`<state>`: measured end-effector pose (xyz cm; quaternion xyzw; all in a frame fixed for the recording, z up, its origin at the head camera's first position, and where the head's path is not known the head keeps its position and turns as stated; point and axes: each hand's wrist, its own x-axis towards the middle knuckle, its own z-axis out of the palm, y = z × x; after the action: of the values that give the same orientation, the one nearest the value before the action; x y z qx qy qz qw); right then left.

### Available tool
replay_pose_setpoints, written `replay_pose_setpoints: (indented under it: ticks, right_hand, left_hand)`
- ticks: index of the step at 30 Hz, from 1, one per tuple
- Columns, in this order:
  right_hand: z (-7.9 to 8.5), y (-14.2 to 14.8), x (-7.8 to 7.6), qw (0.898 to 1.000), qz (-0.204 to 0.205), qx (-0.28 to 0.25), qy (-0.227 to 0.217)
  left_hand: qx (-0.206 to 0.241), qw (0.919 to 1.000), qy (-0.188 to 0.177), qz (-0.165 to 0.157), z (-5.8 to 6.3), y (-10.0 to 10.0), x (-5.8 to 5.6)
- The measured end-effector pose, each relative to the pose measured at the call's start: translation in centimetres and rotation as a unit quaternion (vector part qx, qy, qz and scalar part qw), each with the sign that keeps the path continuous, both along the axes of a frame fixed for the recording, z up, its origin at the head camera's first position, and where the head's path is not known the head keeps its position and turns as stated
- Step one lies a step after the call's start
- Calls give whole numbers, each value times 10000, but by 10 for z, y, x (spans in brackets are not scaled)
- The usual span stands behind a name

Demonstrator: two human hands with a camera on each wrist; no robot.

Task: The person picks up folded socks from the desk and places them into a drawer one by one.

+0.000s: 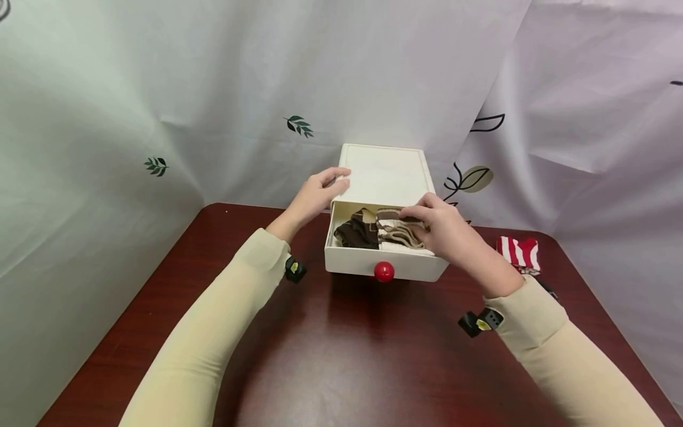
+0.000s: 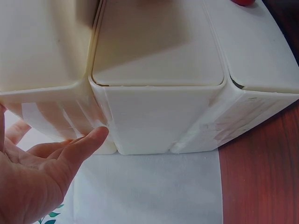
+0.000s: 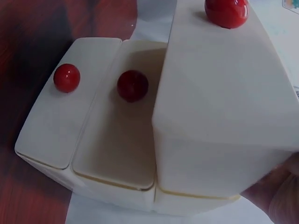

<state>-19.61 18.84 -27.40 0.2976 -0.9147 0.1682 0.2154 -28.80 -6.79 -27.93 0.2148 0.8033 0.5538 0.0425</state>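
A white drawer unit (image 1: 385,175) stands on the table with its top drawer (image 1: 352,259) pulled out. Inside lies a dark brown folded sock bundle (image 1: 358,231) at the left. Beside it, at the right, sits a brown, tan and white striped folded sock (image 1: 392,232). My right hand (image 1: 440,228) reaches over the drawer's right wall and pinches this striped sock; part of the grip is hidden. My left hand (image 1: 318,193) rests against the unit's upper left edge, fingers extended. In the left wrist view, the left hand (image 2: 46,172) has its fingers along the unit's side.
A red-and-white striped sock (image 1: 519,254) lies on the table's right side, with a dark item (image 1: 546,289) partly hidden by the right arm. Red round knobs (image 3: 67,78) mark the lower drawers. A white patterned curtain (image 1: 240,89) hangs behind the dark red table (image 1: 331,367).
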Motion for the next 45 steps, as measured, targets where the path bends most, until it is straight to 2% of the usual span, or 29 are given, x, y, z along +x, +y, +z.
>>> replay_pose_setpoints:
  ticks: [3, 9, 16, 20, 25, 30, 33, 34, 35, 37, 39, 41, 45]
  right_hand:
    - [0, 2, 1, 9998, -115, 131, -122]
    - [0, 5, 3, 9997, -148, -129, -121]
    - [1, 7, 4, 9959, 368, -549, 613]
    - [6, 6, 9, 9931, 663, -691, 683]
    - [11, 1, 24, 9901, 900, -942, 519]
    - [11, -6, 49, 9796, 1361, -1447, 290]
    - [5, -11, 65, 9685, 1505, -1953, -336]
    - [0, -14, 69, 9619, 1520, -2159, -713]
    - [-5, -16, 73, 9508, 1553, -2411, -1175]
    - [-19, -21, 79, 9187, 1487, -2930, -2191]
    - [-34, -27, 82, 8735, 1374, -3424, -3175]
    - [-50, -32, 82, 8229, 1239, -3886, -3955]
    - [-69, -38, 79, 7473, 1045, -4521, -4757]
  left_hand:
    - [-41, 10000, -2, 0, 8, 0, 10]
    - [34, 10000, -64, -28, 7, -2, 8]
    - [76, 9999, -115, -4, 7, -4, 6]
    - [67, 9999, -105, 12, 7, -5, 7]
    - [58, 9999, -78, 24, 7, -5, 6]
    - [120, 9999, -77, 2, 8, -4, 6]
    - [139, 9999, -75, -13, 9, -3, 7]
    - [138, 9999, -71, -14, 10, -3, 7]
    - [137, 9999, -70, -12, 10, -3, 7]
    - [147, 9999, -70, -10, 10, -3, 7]
    - [147, 9999, -76, -5, 10, -3, 7]
    - [136, 9999, -76, 3, 9, -3, 7]
    - [132, 9999, -64, 7, 9, -3, 7]
